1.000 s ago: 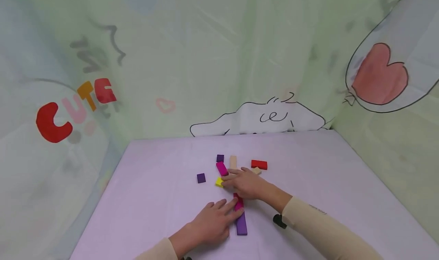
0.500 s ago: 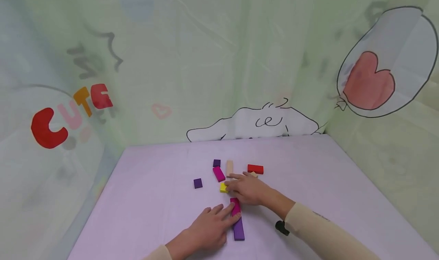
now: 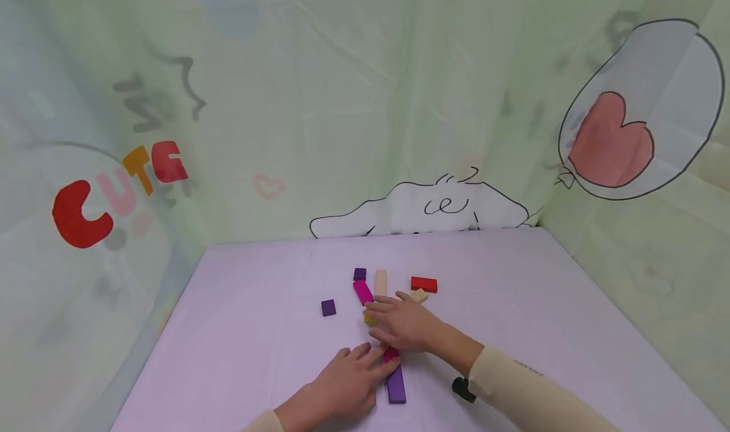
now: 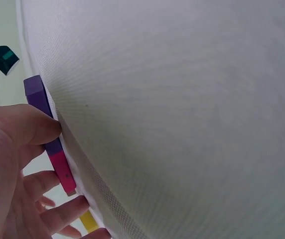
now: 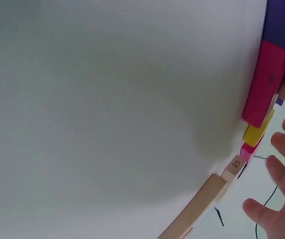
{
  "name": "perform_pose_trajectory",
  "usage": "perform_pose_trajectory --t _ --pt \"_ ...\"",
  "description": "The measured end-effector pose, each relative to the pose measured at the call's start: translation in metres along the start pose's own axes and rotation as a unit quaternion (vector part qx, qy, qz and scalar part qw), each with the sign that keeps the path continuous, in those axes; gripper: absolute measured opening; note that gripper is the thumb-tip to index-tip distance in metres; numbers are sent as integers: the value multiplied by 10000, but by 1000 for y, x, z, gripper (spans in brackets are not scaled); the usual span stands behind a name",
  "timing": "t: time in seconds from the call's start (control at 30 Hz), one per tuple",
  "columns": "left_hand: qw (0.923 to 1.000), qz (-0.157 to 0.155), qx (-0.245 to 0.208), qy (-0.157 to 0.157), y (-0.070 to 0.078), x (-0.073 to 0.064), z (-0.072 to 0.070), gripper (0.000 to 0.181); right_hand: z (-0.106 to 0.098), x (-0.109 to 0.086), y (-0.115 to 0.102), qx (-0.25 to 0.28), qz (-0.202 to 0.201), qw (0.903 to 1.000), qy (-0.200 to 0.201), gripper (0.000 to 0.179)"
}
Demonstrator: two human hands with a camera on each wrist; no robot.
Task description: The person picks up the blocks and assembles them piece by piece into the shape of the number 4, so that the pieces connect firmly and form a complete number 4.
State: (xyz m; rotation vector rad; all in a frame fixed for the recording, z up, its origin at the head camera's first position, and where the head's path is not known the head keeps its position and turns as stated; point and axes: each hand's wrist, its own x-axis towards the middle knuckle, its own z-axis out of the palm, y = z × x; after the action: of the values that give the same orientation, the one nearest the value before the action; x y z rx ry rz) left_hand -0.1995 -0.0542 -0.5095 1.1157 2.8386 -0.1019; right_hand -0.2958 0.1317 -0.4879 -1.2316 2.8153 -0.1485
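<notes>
Pale green printed sheets (image 3: 331, 128) rise around a lilac tabletop (image 3: 256, 349), on which we count nine blocks. We take the one long purple block (image 3: 396, 387), nearest us, as landmark. At its far end sits the first magenta block (image 3: 391, 355), of two; the second magenta block (image 3: 362, 292) lies well beyond it, slightly left. Our left hand (image 3: 350, 381), fingers apart, rests its tips over the join of purple and magenta, thumb at the purple block's side. Past that pair lies one yellow block (image 3: 369, 320), partly covered by our right hand (image 3: 405, 323), whose fingers are spread; whether they touch it we cannot tell. Farther beyond the purple block we see two bare-wood pieces, a long wooden block (image 3: 381, 282) and a partly hidden wooden block (image 3: 419, 296) to its right, one red block (image 3: 424, 285) also beyond and right, and, beyond and left, two dark cubes (image 3: 328, 308), apart from each other.
</notes>
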Motion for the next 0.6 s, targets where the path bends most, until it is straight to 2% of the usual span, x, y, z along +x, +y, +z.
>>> perform_pose_trajectory --t 0.1,0.43,0.6 --pt "9998 39 130 130 -1 -1 1 64 0 -1 -2 -4 -60 9999 -89 50" --pt "9995 50 217 203 -1 -2 3 66 -1 -6 -1 249 38 9995 -199 46" --pt "10000 12 50 30 -3 0 7 66 -2 -11 2 378 -24 9991 -207 43"
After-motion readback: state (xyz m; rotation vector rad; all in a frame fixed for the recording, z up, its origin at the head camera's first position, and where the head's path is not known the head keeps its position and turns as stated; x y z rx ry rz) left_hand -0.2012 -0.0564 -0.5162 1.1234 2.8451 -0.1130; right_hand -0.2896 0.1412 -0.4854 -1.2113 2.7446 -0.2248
